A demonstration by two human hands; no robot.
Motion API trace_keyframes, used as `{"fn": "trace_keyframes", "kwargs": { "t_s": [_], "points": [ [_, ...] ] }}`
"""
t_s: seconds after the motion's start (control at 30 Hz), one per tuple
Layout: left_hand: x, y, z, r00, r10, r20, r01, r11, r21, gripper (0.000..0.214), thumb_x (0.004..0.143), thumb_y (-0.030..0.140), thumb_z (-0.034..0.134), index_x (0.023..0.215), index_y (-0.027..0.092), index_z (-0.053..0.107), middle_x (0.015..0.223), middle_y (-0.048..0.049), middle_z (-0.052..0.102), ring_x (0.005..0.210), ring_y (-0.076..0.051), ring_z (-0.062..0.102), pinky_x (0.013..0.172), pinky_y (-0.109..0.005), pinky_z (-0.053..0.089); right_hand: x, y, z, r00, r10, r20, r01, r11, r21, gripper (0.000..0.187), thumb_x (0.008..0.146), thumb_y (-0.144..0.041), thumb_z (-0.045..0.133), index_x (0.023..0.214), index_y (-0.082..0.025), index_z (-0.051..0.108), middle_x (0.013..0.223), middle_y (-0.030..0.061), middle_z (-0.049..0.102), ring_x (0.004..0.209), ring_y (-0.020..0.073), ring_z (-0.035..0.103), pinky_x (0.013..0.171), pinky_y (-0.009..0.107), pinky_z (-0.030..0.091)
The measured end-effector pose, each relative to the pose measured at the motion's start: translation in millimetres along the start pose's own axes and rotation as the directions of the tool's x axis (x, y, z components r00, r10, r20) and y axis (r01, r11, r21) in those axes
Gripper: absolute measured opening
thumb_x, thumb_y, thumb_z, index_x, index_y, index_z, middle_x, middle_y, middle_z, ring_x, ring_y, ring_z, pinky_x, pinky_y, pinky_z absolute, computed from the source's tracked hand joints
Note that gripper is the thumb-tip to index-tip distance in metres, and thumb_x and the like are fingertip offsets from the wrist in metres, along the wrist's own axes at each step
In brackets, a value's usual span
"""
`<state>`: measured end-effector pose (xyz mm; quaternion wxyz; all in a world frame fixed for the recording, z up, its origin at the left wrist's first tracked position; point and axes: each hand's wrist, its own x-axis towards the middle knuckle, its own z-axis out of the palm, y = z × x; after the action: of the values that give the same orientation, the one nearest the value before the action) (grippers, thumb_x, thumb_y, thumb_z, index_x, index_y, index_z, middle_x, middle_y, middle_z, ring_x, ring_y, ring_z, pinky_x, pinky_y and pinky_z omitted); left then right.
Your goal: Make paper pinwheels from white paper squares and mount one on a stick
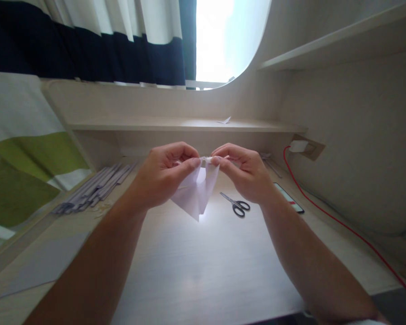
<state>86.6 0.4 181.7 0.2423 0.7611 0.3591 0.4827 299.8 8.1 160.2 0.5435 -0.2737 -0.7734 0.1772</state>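
Observation:
A folded piece of white paper (196,192) hangs above the desk, its pointed end down. My left hand (164,174) pinches its top edge from the left, fingers curled closed. From the right, my right hand (245,171) pinches the same top edge with thumb and fingertips. The two hands almost touch at the paper's top. Small scissors (237,205) with dark handles lie on the pale wooden desk (206,271) just below my right hand.
A pile of folded grey paper strips (94,187) lies at the left. A flat sheet (43,264) rests near the front left edge. A phone (289,197) and a red cable (325,212) run along the right wall to a charger (298,146). A shelf (176,124) crosses the back.

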Motion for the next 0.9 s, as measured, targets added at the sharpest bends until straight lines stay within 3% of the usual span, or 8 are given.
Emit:
{"fn": "trace_keyframes", "kwargs": {
  "t_s": [0.3, 0.67, 0.9],
  "points": [
    [-0.5, 0.6, -1.3, 1.0, -0.019, 0.021, 0.021, 0.996, -0.087, 0.013, 0.086, 0.032, 0.072, 0.081, 0.021, 0.075, 0.072, -0.0004, 0.067, 0.058, -0.012, 0.052, 0.054, -0.024, 0.038, 0.1, -0.7, 1.2, 0.999, 0.02, -0.028, -0.018, 0.999, 0.041, 0.023, 0.099, -0.04, 0.066, 0.089, -0.021, 0.075, 0.087, 0.0021, 0.074, 0.081, 0.0179, 0.066, 0.076, 0.033, 0.051],
    [0.2, 0.7, -2.4, 0.999, -0.034, 0.039, 0.038, 0.993, -0.113, 0.013, 0.086, 0.033, 0.072, 0.08, 0.022, 0.076, 0.068, 0.0009, 0.065, 0.055, -0.011, 0.051, 0.052, -0.025, 0.038, 0.9, -2.7, -1.4, 0.998, 0.001, 0.065, -0.008, 0.995, 0.103, 0.019, 0.097, -0.037, 0.071, 0.091, -0.019, 0.073, 0.093, 0.0039, 0.073, 0.085, 0.0177, 0.064, 0.078, 0.032, 0.048],
    [-1.2, 3.1, -8.8, 0.985, -0.08, 0.154, 0.109, 0.976, -0.19, 0.013, 0.086, 0.033, 0.073, 0.081, 0.021, 0.077, 0.07, 0.0008, 0.066, 0.056, -0.01, 0.055, 0.049, -0.022, 0.039, 0.1, -5.0, -5.8, 0.984, 0.034, 0.173, -0.067, 0.98, 0.19, 0.018, 0.095, -0.036, 0.073, 0.092, -0.019, 0.075, 0.096, 0.0049, 0.072, 0.09, 0.0187, 0.063, 0.079, 0.031, 0.048]
  ]
}}
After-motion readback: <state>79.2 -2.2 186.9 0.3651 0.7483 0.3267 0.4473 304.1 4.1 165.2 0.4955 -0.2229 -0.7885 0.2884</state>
